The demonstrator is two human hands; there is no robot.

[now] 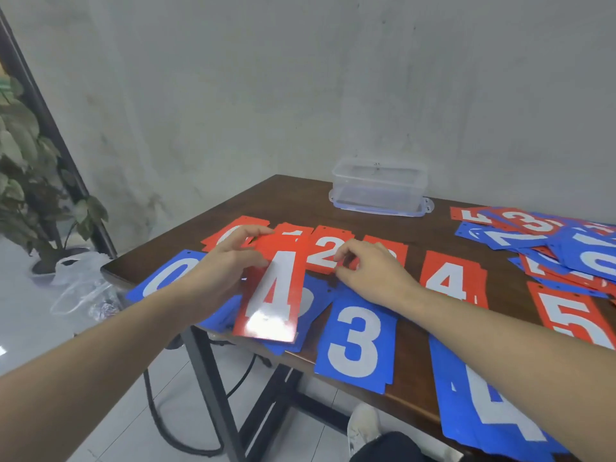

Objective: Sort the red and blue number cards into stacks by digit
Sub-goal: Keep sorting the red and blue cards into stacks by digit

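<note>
My left hand [222, 261] grips a red 4 card [271, 291] by its upper left edge and holds it tilted above the blue cards. My right hand [370, 270] hovers with curled fingers over the red 2 stack [325, 250]; whether it pinches a card I cannot tell. Red stacks run along the back: 0 [233, 228], 1 [295, 230], 2, a stack mostly hidden by my right hand, 4 [450, 278], 5 [570, 316]. Blue stacks lie in front: 0 [166, 276], 3 [356, 341], 4 [493, 405]. An unsorted pile of mixed cards [550, 238] lies at the right.
A clear plastic box [380, 186] stands at the back of the dark wooden table [300, 198]. The table's left edge is close to the blue 0. A potted plant [30, 161] and a plastic bag [80, 281] are on the floor to the left.
</note>
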